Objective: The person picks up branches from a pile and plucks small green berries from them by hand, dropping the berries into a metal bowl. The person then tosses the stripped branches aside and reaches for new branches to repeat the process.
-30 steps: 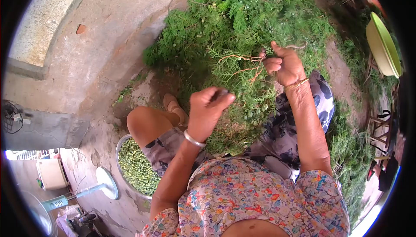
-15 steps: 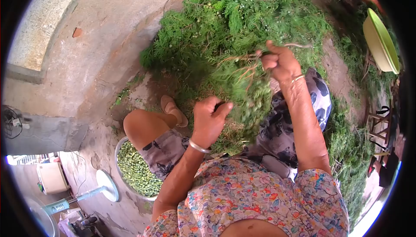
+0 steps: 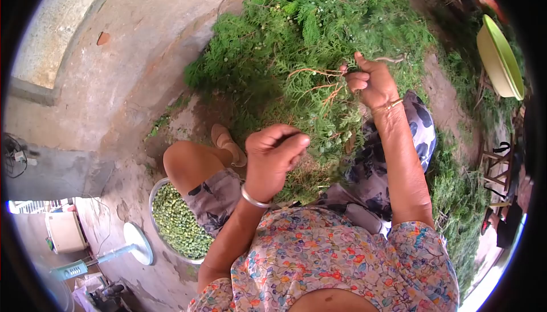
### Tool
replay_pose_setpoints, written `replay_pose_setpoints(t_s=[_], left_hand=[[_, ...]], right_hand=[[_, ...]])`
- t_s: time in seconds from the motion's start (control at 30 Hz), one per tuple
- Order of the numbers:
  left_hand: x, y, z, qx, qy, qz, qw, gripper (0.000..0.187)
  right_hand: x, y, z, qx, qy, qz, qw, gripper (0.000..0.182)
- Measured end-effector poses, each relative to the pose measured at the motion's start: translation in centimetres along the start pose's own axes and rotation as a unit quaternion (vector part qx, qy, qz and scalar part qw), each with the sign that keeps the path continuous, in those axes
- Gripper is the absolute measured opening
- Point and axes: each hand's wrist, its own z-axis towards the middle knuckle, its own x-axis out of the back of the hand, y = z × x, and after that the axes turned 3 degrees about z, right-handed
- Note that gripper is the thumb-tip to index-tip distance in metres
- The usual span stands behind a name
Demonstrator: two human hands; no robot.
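My right hand (image 3: 373,86) is closed around the stem of a leafy evergreen branch (image 3: 327,92). Its thin brown twigs and green sprays, with small round cones on them, hang toward my lap. Left of the hanging sprays is my left hand (image 3: 272,155), its fingers curled in and the thumb laid against them. Whatever is inside that hand is hidden. Beyond both hands spreads a large heap of cut evergreen branches (image 3: 307,21). A round basin (image 3: 152,205) full of small green cones (image 3: 179,221) stands beside my left knee.
A green-rimmed basin (image 3: 497,58) stands tilted at the right, near a wooden stool (image 3: 497,169). More cut greenery (image 3: 458,215) lies along the right side. At the lower left is a standing fan (image 3: 137,243). A brick fragment (image 3: 103,38) lies on the concrete.
The sprays in my right hand, blurred before, now hang sharper and steadier. My left hand has shifted slightly and still has its fingers curled. The right hand has hardly moved.
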Motion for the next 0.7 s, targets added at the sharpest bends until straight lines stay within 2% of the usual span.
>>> replay_pose_setpoints(t_s=[0.03, 0.1, 0.17, 0.2, 0.23, 0.3, 0.37, 0.43, 0.57, 0.67, 0.7], left_hand=[[-0.6, -0.2, 0.4, -0.034, -0.002, 0.115, 0.993, 0.008], [-1.2, -0.3, 1.3, -0.034, 0.007, 0.123, 0.992, 0.006], [-0.7, -1.2, 2.5, -0.081, 0.075, 0.221, 0.969, 0.007], [-0.3, -1.2, 3.1, -0.035, 0.078, 0.181, 0.980, 0.006], [0.3, -1.7, 3.6, -0.036, 0.075, 0.183, 0.980, 0.006], [1.5, -3.1, 4.5, 0.061, 0.049, 0.039, 0.996, 0.003], [1.4, -3.1, 4.7, 0.066, 0.019, 0.031, 0.997, 0.002], [0.9, -3.0, 4.7, 0.045, -0.005, -0.007, 0.999, 0.008], [0.6, -2.9, 5.3, 0.046, -0.052, -0.002, 0.998, 0.013], [-0.6, -2.4, 5.4, 0.061, -0.039, 0.053, 0.996, 0.023], [-1.0, -2.4, 5.5, 0.040, -0.040, 0.090, 0.994, 0.026]], right_hand=[[-0.1, 0.1, 0.0, 0.003, 0.000, 0.001, 1.000, 0.008], [-0.3, 0.4, -0.1, -0.015, -0.004, -0.010, 1.000, 0.007], [-0.4, 0.7, -0.1, -0.009, -0.003, -0.016, 1.000, 0.005], [-0.6, 0.9, -0.3, -0.015, 0.005, -0.030, 0.999, 0.006], [-0.9, 0.9, -0.5, -0.022, 0.011, -0.044, 0.999, 0.008], [-1.3, 1.0, -0.7, -0.019, 0.013, -0.052, 0.998, 0.007], [-1.2, 1.0, -0.7, -0.023, -0.001, -0.052, 0.998, 0.004], [-1.0, 1.0, -0.6, -0.033, -0.010, -0.041, 0.999, 0.005], [-1.1, 1.3, -0.5, -0.048, -0.018, -0.037, 0.998, 0.010], [-1.3, 1.4, -0.5, -0.053, -0.012, -0.048, 0.997, 0.011], [-1.2, 1.4, -0.5, -0.056, -0.014, -0.047, 0.997, 0.012]])
